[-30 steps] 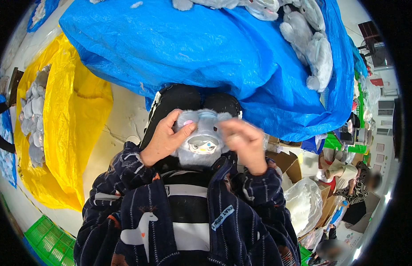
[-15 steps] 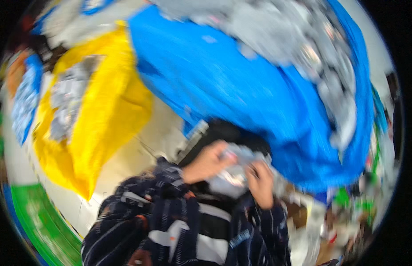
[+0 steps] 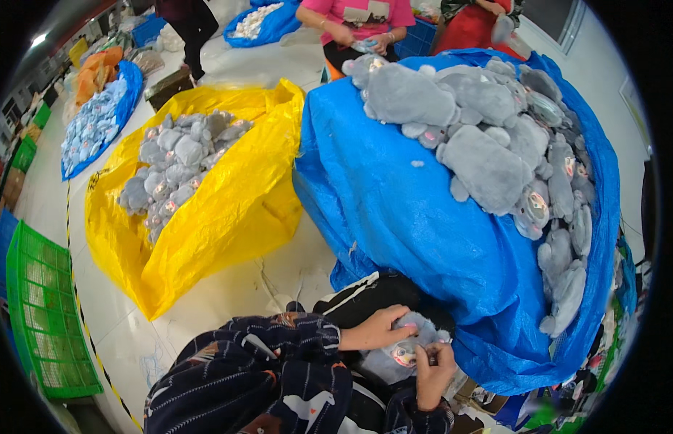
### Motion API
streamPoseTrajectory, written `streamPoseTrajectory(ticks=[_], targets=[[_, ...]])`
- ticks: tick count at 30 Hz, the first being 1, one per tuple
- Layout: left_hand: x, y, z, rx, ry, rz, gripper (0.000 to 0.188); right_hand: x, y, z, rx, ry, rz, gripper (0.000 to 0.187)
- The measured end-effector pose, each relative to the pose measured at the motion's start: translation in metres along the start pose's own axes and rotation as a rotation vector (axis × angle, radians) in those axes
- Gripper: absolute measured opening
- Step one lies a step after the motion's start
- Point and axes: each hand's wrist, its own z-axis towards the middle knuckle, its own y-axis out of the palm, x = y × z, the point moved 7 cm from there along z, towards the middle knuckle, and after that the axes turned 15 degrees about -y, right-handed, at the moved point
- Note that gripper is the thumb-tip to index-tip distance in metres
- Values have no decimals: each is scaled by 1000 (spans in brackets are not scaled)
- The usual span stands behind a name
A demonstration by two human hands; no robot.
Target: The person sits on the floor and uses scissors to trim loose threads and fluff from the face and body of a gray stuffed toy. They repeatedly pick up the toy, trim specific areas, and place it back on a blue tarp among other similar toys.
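A small grey plush animal (image 3: 386, 365) with a printed face and a pink ear lies over my lap, low in the view. My left hand (image 3: 376, 330) is closed on its upper part, fingertips at the pink ear. My right hand (image 3: 433, 372) pinches at the toy's right edge, thumb and fingers together. Whether something thin is between those fingers is too small to tell. Just beyond my knees a big blue sack (image 3: 401, 195) bulges with several grey plush pieces (image 3: 488, 170) heaped on it.
Left of the blue sack stands a yellow sack (image 3: 228, 210) holding grey plush toys (image 3: 179, 152). A green crate (image 3: 51, 311) is at far left, near light-blue plush pieces (image 3: 94, 119). Across the pile are a person in pink (image 3: 365, 18) and one in a red apron (image 3: 470, 29).
The view has tilted up, so the sacks and my hands appear lower and other people show at the top. Blur has cleared. Both hands stay on the plush toy.
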Motion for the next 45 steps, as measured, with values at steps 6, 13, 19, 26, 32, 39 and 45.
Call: streamPoseTrajectory(ticks=[6,13,19,26,32,39,45], targets=[[-3,-1,-5,-17,-43,-84,25,4,-8,3,23,-129,-240,20],[-5,-6,-7,-2,-106,-93,26,49,-43,-22,230,23,-154,6],[16,-1,-8,30,46,80,24,-22,-11,-1,37,-169,-65,10],[8,6,-7,-4,63,-75,18,7,-9,-12,41,-198,-289,10],[-3,-8,-10,-11,-147,-192,17,92,-60,-43,419,381,196,26],[4,-7,-8,-23,-170,-81,21,42,-40,-18,253,176,181,22],[3,-9,-9,-38,-155,-26,20,-15,6,1,-187,-134,-13,23]])
